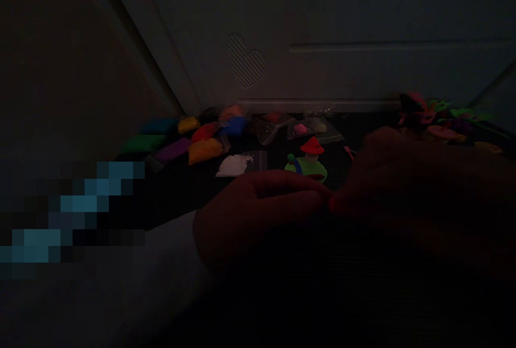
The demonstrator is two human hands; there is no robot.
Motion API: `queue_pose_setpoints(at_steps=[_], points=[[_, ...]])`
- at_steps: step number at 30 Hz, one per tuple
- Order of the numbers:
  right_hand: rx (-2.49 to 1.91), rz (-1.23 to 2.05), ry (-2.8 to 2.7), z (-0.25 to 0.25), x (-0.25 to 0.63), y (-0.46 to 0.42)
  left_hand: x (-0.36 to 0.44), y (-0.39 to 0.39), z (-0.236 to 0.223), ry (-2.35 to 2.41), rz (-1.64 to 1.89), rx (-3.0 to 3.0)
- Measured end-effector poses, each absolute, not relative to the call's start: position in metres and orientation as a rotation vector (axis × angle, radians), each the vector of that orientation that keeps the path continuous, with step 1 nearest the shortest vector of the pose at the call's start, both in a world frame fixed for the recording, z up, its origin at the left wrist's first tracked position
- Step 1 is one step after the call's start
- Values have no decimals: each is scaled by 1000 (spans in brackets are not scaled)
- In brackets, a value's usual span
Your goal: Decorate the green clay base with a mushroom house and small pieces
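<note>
In the dim head view, my left hand [258, 203] reaches in from the left, its thumb and fingers pressed together at the tips. My right hand [379, 171] comes from the right and meets it fingertip to fingertip. Between the fingertips shows a small red piece of modelling clay [332, 204], mostly hidden by the fingers. Just behind my hands lies a clay model [308, 167]: a light green round base with a red cone roof on a white stump, a blue strip, a green ball and a brown strip.
Bags of coloured clay, among them an orange bag [205, 151] and a white bag [234, 165], lie at the back left. Pink clay [300, 129] rests on clear plastic. Colourful pieces [423, 109] stand at the back right. A pale panel with a heart [246, 62] rises behind.
</note>
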State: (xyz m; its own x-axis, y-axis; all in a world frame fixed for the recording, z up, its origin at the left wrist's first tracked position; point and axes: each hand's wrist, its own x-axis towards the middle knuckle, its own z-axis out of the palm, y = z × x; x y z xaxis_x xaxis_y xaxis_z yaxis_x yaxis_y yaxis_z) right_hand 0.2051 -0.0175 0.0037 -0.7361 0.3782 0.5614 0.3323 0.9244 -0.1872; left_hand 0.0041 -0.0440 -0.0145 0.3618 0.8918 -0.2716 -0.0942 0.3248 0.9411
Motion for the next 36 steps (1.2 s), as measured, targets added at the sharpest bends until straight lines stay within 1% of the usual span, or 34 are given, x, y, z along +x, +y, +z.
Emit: queue_pose_setpoints(at_steps=[4, 6, 12, 19, 25, 36], points=[[-503, 305, -2404, 2, 203, -16, 4, -45, -14, 947, 772, 1001], [-474, 353, -2414, 0, 203, -15, 3, -45, -14, 915, 770, 989], [-483, 391, -2399, -3, 203, -14, 3, -45, -16, 896, 794, 968], [-428, 239, -2447, -2, 201, -15, 4, -43, -15, 898, 801, 970], [-477, 385, -2370, -4, 202, -16, 7, -45, -16, 952, 816, 1004], [-507, 454, -2330, -4, 201, -18, 4, -45, -20, 853, 736, 976]])
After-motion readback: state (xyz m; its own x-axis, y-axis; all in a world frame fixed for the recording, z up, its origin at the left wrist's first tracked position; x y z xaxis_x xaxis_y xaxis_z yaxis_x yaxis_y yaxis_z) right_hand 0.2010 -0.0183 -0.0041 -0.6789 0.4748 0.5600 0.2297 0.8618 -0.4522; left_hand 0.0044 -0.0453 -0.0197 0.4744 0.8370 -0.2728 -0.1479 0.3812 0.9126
